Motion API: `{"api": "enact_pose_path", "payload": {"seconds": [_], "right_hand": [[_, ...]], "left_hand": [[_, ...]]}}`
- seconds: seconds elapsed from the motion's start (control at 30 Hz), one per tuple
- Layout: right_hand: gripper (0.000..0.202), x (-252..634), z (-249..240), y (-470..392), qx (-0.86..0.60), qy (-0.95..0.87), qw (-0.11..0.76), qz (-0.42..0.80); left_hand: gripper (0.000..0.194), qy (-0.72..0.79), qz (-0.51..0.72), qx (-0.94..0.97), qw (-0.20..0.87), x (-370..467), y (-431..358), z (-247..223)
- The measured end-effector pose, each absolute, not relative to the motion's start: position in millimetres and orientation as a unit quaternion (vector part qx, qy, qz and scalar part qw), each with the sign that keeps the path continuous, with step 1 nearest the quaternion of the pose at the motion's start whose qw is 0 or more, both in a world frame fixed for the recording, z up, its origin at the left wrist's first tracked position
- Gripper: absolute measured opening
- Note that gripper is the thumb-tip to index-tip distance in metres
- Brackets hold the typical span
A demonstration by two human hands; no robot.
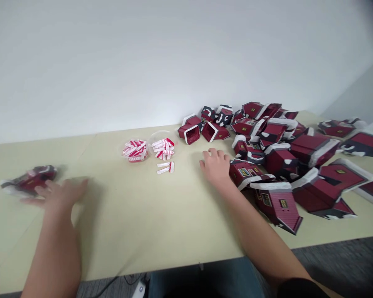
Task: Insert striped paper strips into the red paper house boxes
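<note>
At the left of the table, my left hand (58, 193) is blurred by motion, with its fingers spread. Just beyond its fingertips lies a dark red toy house piece with white trim (31, 181), on its side and also blurred; whether the fingers touch it I cannot tell. My right hand (216, 165) is over the table right of centre, palm down, fingers slightly bent and apart, holding nothing. Beside it lies a red house piece with yellow windows (248, 170), at the near edge of a heap of similar pieces.
Two clear bowls of red-and-white striped pieces (134, 150) (164, 149) stand mid-table, with white and red strips (165, 167) in front. The heap of house pieces (281, 159) covers the right side. A pale wall (143, 62) rises behind the table (136, 223).
</note>
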State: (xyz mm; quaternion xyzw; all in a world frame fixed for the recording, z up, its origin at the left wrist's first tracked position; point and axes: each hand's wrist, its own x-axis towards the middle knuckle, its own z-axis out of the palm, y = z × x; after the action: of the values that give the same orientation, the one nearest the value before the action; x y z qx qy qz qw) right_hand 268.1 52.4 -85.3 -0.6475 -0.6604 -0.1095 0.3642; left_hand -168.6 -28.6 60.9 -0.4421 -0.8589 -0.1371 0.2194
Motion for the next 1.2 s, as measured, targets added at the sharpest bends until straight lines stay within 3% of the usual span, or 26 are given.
{"api": "enact_pose_path", "payload": {"seconds": [0.1, 0.27, 0.4, 0.53, 0.63, 0.77, 1.0, 1.2], "right_hand": [[0.043, 276.8, -85.2, 49.7, -0.731, -0.571, 0.365, -0.085], [0.063, 280.2, -80.4, 41.3, -0.788, -0.532, 0.307, 0.042], [0.068, 267.1, -65.9, 17.9, -0.728, -0.605, 0.312, 0.08], [0.059, 263.8, -51.9, -2.4, -0.606, -0.679, 0.408, 0.08], [0.052, 271.8, -49.9, -2.1, -0.602, -0.662, 0.44, 0.074], [0.056, 278.7, -54.7, 4.7, -0.623, -0.676, 0.366, 0.144], [0.067, 276.0, -53.8, 4.7, -0.558, -0.714, 0.372, 0.198], [0.064, 273.6, -54.3, 6.8, -0.645, -0.67, 0.346, 0.129]], "left_hand": [[0.089, -0.912, -0.13, -0.339, 0.189, -159.0, -29.8, 59.3], [0.079, -0.857, -0.106, -0.467, 0.191, -104.7, -26.4, 50.3], [0.058, -0.746, -0.104, -0.617, 0.227, -63.9, -12.5, 25.1], [0.051, -0.646, -0.113, -0.725, 0.213, -21.7, -8.8, -6.4], [0.051, -0.582, -0.104, -0.784, 0.188, 11.6, -20.7, -23.7], [0.054, -0.555, -0.089, -0.815, 0.14, 45.4, -40.0, -35.4], [0.083, -0.597, -0.112, -0.79, 0.084, 55.8, -47.2, -45.3], [0.074, -0.64, -0.141, -0.752, 0.074, 40.1, -35.4, -41.4]]}}
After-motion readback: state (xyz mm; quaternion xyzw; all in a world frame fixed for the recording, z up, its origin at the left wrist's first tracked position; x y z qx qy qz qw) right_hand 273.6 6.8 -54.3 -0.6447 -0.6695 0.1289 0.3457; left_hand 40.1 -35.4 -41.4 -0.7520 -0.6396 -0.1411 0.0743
